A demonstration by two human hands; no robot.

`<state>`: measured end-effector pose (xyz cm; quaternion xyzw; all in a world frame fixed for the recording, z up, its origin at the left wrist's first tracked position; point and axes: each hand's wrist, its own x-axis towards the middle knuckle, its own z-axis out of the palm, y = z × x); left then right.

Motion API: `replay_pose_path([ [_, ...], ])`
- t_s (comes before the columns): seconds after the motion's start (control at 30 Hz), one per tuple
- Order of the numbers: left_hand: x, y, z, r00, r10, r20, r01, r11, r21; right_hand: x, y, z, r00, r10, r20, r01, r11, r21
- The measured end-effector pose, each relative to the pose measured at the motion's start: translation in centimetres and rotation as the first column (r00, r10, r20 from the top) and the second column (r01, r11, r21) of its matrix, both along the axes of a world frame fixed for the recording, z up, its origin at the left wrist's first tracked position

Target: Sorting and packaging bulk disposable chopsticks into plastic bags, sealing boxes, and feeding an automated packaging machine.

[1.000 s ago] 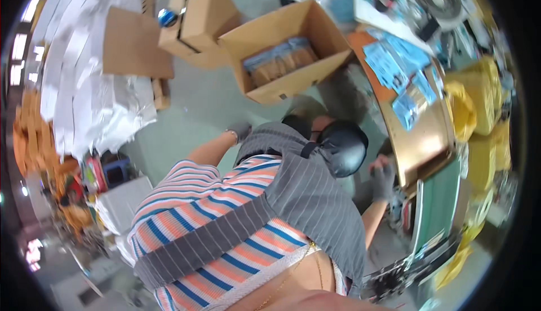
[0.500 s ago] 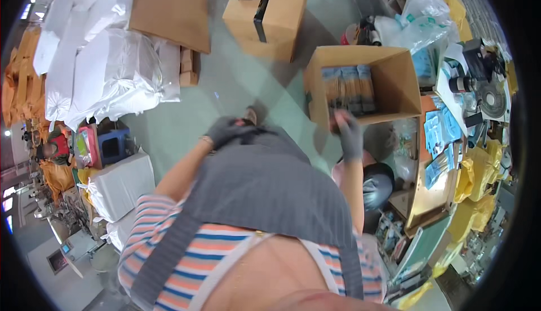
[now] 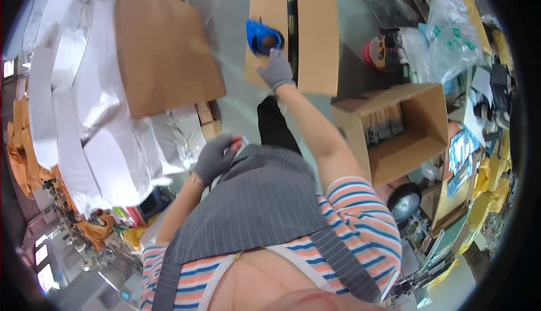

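My right hand [image 3: 277,70], in a grey glove, reaches out over a taped cardboard box [image 3: 316,40]. Its fingertips are at the near edge of a blue tape dispenser [image 3: 258,35] lying on the box top; the thumb is spread away from it. The fingers are not wrapped round the dispenser. Beside my grey apron, my left hand [image 3: 215,158] hovers with its gloved fingers loosely bent and thumb apart, nothing visible in it. To the right stands an open carton [image 3: 417,156] with a row of bundled packs [image 3: 384,124] inside.
On the left, brown cardboard sheets [image 3: 166,52] lie over white wrapped stacks [image 3: 107,136]. Along the right are clear plastic bags [image 3: 453,38], a bench with blue packets [image 3: 463,145] and yellow sacks [image 3: 479,215]. A round dark object [image 3: 404,203] sits below the open carton.
My right hand has left the open carton and stretched forward to the tape dispenser. My left hand has come away from my apron front. The view has shifted toward the taped box.
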<state>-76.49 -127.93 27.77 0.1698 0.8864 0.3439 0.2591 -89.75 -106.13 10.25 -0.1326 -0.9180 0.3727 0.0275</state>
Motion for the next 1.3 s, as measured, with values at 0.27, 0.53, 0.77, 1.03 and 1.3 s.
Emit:
replay_pose_path([
  [0.27, -17.1, -2.8, 0.2, 0.994, 0.026, 0.109, -0.013, 0.993, -0.118, -9.7, -2.8, -4.0, 0.958, 0.048, 0.281, -0.144, 0.932, 0.331],
  [0.53, -44.1, 7.1, -3.8, 0.877, -0.481, -0.009, 0.481, 0.876, 0.028, -11.1, 4.1, -0.1, 0.882, -0.109, 0.459, 0.387, 0.725, -0.571],
  [0.77, -58.4, 24.0, -7.5, 0.789, -0.603, 0.118, 0.531, 0.766, 0.363, -14.3, 7.8, 14.9, 0.769, -0.546, 0.334, 0.487, 0.161, -0.858],
  [1.03, -60.3, 29.0, -3.6, 0.247, -0.652, 0.717, 0.344, 0.75, 0.564, -20.0, 8.0, 16.4, 0.805, -0.513, 0.298, 0.557, 0.479, -0.679],
  [1.3, -63.5, 27.4, -8.6, 0.531, -0.575, 0.622, 0.238, 0.806, 0.542, -25.1, 12.3, 16.6, 0.914, -0.239, 0.327, 0.404, 0.609, -0.683],
])
